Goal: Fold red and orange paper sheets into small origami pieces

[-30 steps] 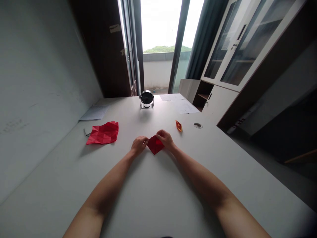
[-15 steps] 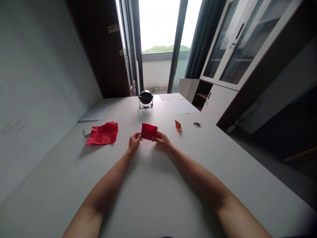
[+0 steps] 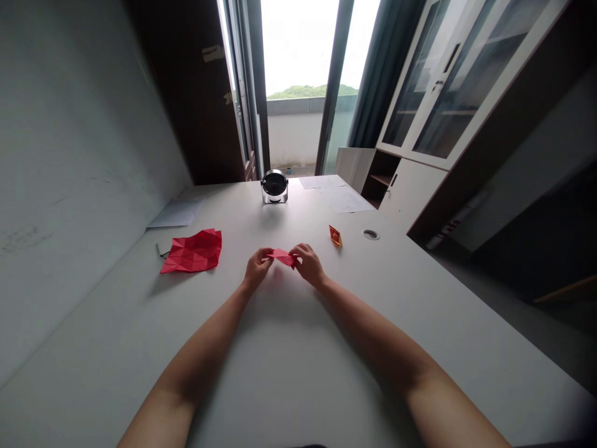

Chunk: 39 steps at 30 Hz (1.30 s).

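Note:
A small piece of folded red paper point(image 3: 282, 256) is held over the middle of the white table, tipped so that it looks thin from here. My left hand point(image 3: 258, 266) pinches its left end. At the right end my right hand point(image 3: 308, 263) grips it, fingers bent and closed on the paper's edge. Fingertips cover both ends of the paper. To the left lies a larger red sheet point(image 3: 193, 252) with many creases. A small orange folded paper piece point(image 3: 334, 236) rests to the right of my right hand.
A round black device on a silver stand point(image 3: 275, 186) stands at the table's point(image 3: 298, 361) far side. White papers point(image 3: 347, 199) lie at the back right, another point(image 3: 176, 213) by the left wall. A round cable hole point(image 3: 371, 234) is at the right.
The folded red paper has tilted from showing its broad face to nearly edge-on. Both hands have turned with it and stay closed on its ends. The other things have not moved.

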Available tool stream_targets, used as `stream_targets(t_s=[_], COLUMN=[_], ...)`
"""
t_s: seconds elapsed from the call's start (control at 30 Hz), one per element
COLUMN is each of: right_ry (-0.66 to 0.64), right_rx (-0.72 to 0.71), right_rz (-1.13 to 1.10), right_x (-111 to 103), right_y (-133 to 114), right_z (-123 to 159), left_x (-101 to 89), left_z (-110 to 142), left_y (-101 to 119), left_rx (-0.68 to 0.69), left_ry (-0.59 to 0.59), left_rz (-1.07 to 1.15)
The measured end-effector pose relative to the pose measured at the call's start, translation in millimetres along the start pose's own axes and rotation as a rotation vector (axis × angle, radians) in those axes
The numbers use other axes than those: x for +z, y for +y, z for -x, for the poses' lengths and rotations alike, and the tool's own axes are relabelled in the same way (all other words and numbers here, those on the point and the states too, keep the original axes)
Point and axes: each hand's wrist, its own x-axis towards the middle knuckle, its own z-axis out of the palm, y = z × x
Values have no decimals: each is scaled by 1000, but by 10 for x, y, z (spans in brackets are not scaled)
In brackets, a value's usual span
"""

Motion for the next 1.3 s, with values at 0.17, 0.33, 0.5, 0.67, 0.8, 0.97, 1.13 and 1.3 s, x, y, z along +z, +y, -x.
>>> stream_targets(t_s=[0.17, 0.33, 0.5, 0.67, 0.8, 0.97, 1.13, 1.3], right_ry=[-3, -121, -293, -269, -258, -192, -166, -161], right_rx=[-56, -64, -103, -71, -9, 73, 144, 146], right_rz=[62, 99, 155, 129, 114, 152, 259, 359], right_x=[2, 47, 84, 79, 72, 72, 73, 86], right_y=[-11, 43, 71, 68, 78, 82, 101, 84], right_z=[13, 30, 50, 38, 26, 15, 17, 35], left_x=[14, -16, -46, -65, -90, -88, -66, -52], left_z=[10, 27, 44, 33, 22, 34, 50, 73], left_y=[25, 40, 63, 38, 2, 3, 28, 53], left_rx=[14, 18, 76, 117, 88, 103, 86, 92], left_ry=[-44, -79, -149, -156, -135, -158, -159, -155], left_rz=[-62, -287, -608, -708, -758, -772, -813, -870])
